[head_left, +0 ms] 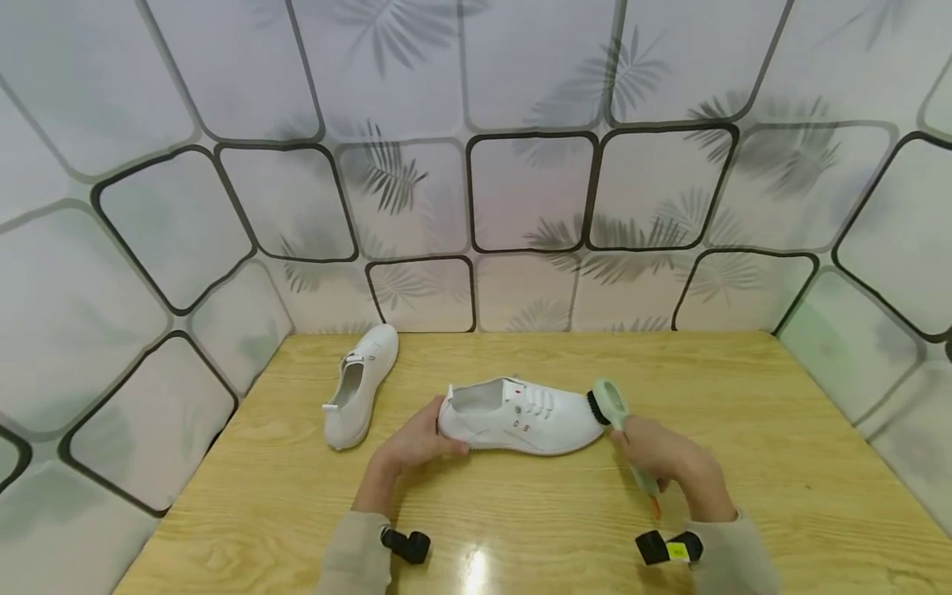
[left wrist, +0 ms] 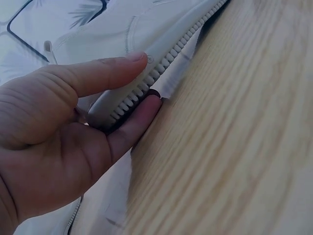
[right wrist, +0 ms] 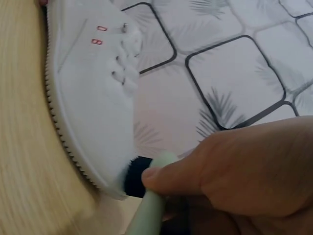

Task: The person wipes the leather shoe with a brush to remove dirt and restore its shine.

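Observation:
A white lace-up shoe (head_left: 554, 421) lies with its toe to the right in the head view. My left hand (head_left: 416, 436) grips its heel; in the left wrist view the thumb (left wrist: 110, 73) presses the side and a finger reaches under the ridged sole (left wrist: 161, 68). In my right hand (head_left: 665, 454) is a pale green shoe brush (head_left: 611, 401). Its dark bristles (right wrist: 138, 177) touch the shoe's toe in the right wrist view. The handle slants down toward me, with an orange piece at its end.
A second white shoe (head_left: 362, 388) rests at the back left of the wooden table (head_left: 506, 521). Behind and along both sides rise walls (head_left: 531, 194) covered with a leaf and rounded-square pattern.

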Available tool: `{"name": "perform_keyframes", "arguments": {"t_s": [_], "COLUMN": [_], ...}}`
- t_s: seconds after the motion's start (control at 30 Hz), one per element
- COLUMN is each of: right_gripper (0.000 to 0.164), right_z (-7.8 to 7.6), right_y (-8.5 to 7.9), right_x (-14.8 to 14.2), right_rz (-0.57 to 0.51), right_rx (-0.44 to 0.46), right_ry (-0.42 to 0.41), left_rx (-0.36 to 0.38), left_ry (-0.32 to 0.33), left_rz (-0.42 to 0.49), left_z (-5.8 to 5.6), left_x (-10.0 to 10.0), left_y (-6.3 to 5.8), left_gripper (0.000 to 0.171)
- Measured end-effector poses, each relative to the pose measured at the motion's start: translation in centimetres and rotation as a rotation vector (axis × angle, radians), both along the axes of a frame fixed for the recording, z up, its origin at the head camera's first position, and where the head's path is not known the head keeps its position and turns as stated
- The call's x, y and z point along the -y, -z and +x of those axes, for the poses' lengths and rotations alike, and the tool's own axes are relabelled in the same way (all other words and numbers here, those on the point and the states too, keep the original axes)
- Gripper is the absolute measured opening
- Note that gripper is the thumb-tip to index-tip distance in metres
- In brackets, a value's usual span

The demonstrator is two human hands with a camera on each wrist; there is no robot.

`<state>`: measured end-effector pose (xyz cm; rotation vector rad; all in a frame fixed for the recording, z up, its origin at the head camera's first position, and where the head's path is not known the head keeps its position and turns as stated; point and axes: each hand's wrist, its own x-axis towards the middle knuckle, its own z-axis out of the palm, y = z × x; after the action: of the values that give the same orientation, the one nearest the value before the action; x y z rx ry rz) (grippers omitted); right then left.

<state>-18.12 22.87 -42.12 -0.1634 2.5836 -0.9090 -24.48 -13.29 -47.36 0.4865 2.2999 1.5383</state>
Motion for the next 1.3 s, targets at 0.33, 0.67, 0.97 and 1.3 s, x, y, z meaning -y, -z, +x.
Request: {"name": "perform_keyframes", "arguments": {"t_s": [0.33,0.67,0.97,1.3], "right_gripper": [0.028,0.04,0.039,0.043], "right_z": [-1.0,-2.4,-2.7,-2.8], "right_y": [1.2,2.7,3.9,5.1], "right_x": [-1.2,-1.7,-1.8,-0.9], "right_rz": [-0.267,-0.387,-0.42,-0.458], "right_rx": [0.033,-0.093,-0.067,-0.065], "right_ry": [0.121,0.402,0.476,0.504], "left_rx": [-0.08,-0.06,-0.067,-0.059], "left_ry": [-0.005,-0.017,-0.027,-0.024], "left_rz": [-0.078,-0.074,-0.115,-0.099], "left_z": [0.3,0.0,0.2,0.3], "left_x": [1.5,1.7,1.2,1.3], "left_y": [-0.3,-0.5,-1.1,-1.2], "left_gripper": [0.083,0.084,0.081,0.081]}}
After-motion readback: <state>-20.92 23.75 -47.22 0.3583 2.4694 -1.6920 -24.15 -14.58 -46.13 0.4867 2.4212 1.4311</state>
